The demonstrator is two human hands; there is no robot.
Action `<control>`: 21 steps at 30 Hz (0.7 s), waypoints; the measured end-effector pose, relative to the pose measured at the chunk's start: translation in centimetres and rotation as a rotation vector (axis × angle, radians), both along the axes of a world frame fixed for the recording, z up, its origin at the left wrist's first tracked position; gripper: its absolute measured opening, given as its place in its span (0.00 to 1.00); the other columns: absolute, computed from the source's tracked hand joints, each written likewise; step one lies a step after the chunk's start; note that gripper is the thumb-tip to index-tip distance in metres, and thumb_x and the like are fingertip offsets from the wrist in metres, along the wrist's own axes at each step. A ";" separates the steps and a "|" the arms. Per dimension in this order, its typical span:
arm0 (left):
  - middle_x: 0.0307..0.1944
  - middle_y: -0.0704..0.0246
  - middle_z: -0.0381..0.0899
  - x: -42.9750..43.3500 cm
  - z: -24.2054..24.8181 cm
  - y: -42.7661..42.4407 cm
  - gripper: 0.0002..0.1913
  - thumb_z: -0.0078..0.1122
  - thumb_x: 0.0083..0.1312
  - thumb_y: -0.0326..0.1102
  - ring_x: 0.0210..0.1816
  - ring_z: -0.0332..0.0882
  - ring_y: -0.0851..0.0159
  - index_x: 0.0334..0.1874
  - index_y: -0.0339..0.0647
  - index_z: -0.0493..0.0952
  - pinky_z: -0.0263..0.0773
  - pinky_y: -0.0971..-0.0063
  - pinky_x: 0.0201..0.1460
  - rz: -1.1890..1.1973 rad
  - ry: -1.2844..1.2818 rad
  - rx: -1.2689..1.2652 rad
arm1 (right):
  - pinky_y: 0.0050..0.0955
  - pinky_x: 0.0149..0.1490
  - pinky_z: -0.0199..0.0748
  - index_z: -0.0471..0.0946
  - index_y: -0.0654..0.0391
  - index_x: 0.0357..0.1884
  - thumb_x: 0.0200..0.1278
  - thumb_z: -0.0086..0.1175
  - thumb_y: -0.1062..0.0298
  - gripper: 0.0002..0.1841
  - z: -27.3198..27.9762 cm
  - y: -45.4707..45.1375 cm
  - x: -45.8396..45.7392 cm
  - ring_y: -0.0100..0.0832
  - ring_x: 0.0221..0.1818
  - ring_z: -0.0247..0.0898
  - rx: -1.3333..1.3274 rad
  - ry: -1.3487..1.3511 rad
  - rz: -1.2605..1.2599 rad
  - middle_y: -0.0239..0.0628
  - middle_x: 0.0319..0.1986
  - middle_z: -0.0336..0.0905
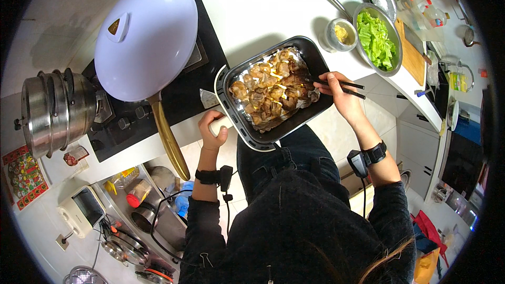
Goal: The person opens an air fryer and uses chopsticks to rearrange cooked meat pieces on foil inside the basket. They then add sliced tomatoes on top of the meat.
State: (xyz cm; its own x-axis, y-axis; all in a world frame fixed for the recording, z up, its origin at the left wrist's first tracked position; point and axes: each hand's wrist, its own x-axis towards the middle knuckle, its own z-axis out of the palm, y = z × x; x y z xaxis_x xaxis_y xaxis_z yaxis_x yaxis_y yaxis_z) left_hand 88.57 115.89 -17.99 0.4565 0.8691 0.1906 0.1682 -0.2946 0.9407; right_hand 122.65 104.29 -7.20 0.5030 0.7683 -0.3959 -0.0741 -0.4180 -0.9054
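Note:
My left hand (213, 131) grips the cream handle (221, 125) of a black air-fryer basket (315, 57) with a pale front. Inside it, browned chunks of meat (272, 86) lie on crumpled aluminium foil (292, 52). Between the fingers of my right hand (342, 96) is a pair of black chopsticks (353, 88). Their tips reach over the meat at the basket's right side; I cannot tell whether they pinch a piece. The basket is in front of my waist, by the counter's edge.
A lidded wok (150, 39) with a gold handle (167, 138) sits on the black gas stove (158, 122), beside a steel steamer pot (59, 110). Rightward on the white counter (252, 4) stand a stone mortar (335, 39), a steel bowl of lettuce (376, 41) and a wooden cutting board (408, 57).

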 end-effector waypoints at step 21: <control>0.25 0.62 0.74 0.0 -0.1 0.0 0.28 0.59 0.53 0.59 0.27 0.73 0.62 0.29 0.33 0.73 0.68 0.71 0.32 0.013 0.004 -0.012 | 0.34 0.46 0.76 0.75 0.66 0.42 0.60 0.48 0.81 0.09 0.3 -0.7 -2.6 0.41 0.40 0.76 0.233 -0.648 0.352 0.46 0.36 0.74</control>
State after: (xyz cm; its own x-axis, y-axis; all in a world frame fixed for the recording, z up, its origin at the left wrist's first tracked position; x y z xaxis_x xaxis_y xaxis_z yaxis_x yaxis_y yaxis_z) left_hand 88.53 115.85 -18.09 0.4455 0.8774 0.1780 0.1756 -0.2806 0.9436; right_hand 120.08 103.58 -6.86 0.2903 0.9531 0.0857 0.6028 -0.1125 -0.7899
